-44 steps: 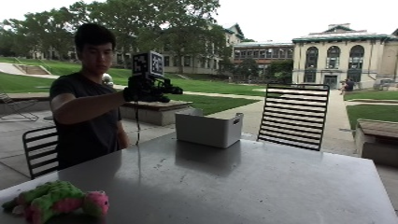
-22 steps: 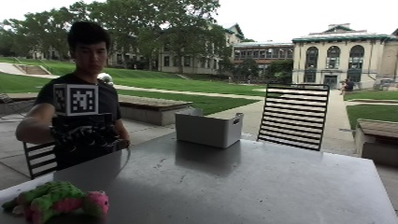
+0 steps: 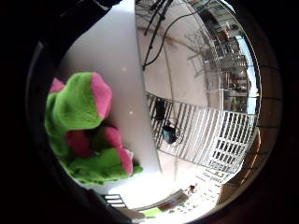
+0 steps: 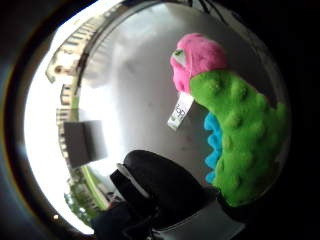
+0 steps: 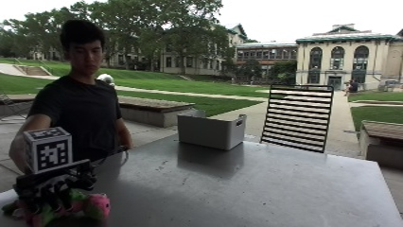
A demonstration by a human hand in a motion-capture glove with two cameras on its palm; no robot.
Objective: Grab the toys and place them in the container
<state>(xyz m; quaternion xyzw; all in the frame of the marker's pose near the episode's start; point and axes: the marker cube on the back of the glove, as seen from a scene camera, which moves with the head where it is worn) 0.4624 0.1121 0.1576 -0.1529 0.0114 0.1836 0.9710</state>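
A heap of green and pink plush toys [image 5: 88, 206] lies at the near left corner of the grey table [image 5: 252, 189]. My gloved right hand [image 5: 53, 188] hovers right over the heap, its fingers pointing down at the plush. The thumb side palm view shows a bumpy green toy [image 4: 235, 140] with a pink head, blue spines and a white tag, with the black thumb [image 4: 160, 185] stretched out beside it. The little finger side palm view shows green and pink plush [image 3: 84, 126] on the table. The grey container [image 5: 211, 130] stands at the table's far edge, also seen as a grey container [image 4: 85, 142].
A black slatted chair [image 5: 299, 116] stands behind the far side of the table, to the right of the container. The person stands at the table's left end. The tabletop between the toys and the container is bare metal.
The gloved hand has come down from shoulder height, past the chest, to just over the plush toys. The toys and the container have not moved.
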